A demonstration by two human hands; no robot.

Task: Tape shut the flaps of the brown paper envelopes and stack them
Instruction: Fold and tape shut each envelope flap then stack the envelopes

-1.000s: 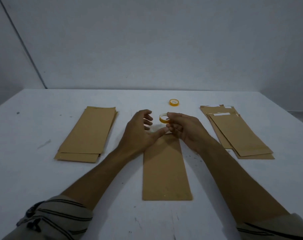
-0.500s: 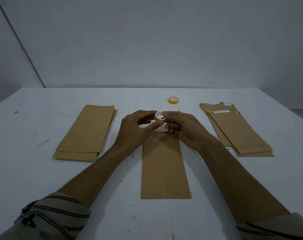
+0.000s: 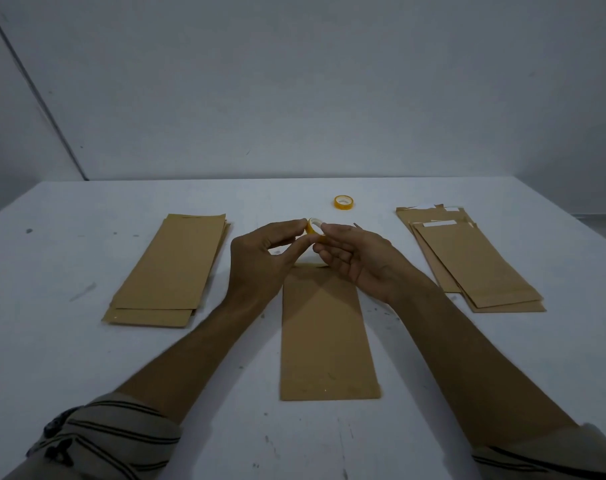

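Tape [image 3: 314, 230] has just come up off the envelope [image 3: 327, 337]. Left hand [image 3: 260, 265] and right hand [image 3: 360, 265] both pinch it in their fingers [image 3: 287, 225], right above the far end. Guessing they're hunting the tape end, so nothing's sealed yet. Scuffed white tabletop [image 3: 69, 358], bare grey wall [image 3: 294, 81], spare roll [image 3: 343, 202] just past the fingers.

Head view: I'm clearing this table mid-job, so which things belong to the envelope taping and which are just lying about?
In the job:
tape roll, held between left hand and right hand
middle envelope
left pile
right pile

Lying about:
spare roll, untouched at the back of the table
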